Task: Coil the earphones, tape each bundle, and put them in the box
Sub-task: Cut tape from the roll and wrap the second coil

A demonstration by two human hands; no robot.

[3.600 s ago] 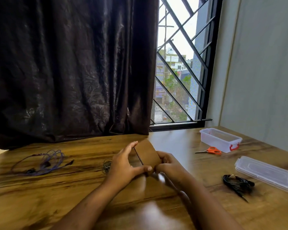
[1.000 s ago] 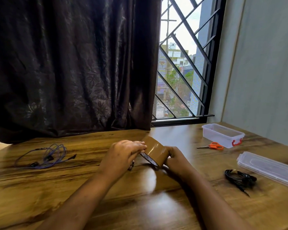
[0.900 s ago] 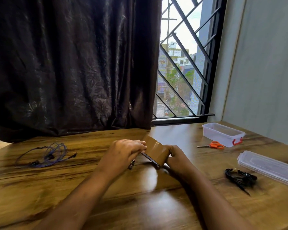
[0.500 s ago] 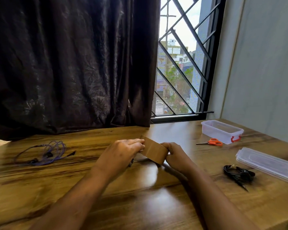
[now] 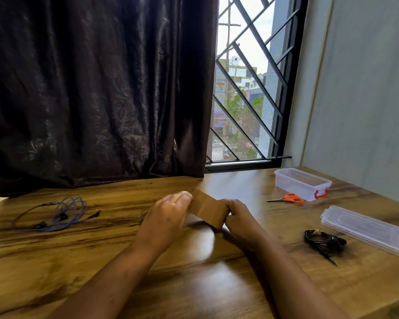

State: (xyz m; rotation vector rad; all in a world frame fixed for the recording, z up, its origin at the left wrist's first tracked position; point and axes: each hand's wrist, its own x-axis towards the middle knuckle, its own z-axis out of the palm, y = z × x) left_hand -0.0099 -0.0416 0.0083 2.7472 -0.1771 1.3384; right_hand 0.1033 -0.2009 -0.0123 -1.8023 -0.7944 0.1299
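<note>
Both hands hold a brown tape roll (image 5: pixel 208 210) just above the middle of the wooden table (image 5: pixel 55 261). My left hand (image 5: pixel 165 218) pinches its left edge with curled fingers. My right hand (image 5: pixel 236 215) grips its right side. A dark coiled earphone (image 5: pixel 144 214) peeks out behind my left hand, mostly hidden. Loose purple earphones (image 5: pixel 55 215) lie at the left. A black earphone bundle (image 5: pixel 323 244) lies at the right. The clear plastic box (image 5: pixel 302 183) with red clips stands open at the back right.
Orange-handled scissors (image 5: pixel 288 199) lie in front of the box. The box's clear lid (image 5: pixel 366 229) rests at the right edge. A dark curtain (image 5: pixel 97 88) and a barred window (image 5: pixel 247 88) stand behind the table, with a wall on the right.
The tape roll has been turned between my hands: its dark inner rim faced me a second ago, now its broad brown band does. Both hands stay at the table's middle.
</note>
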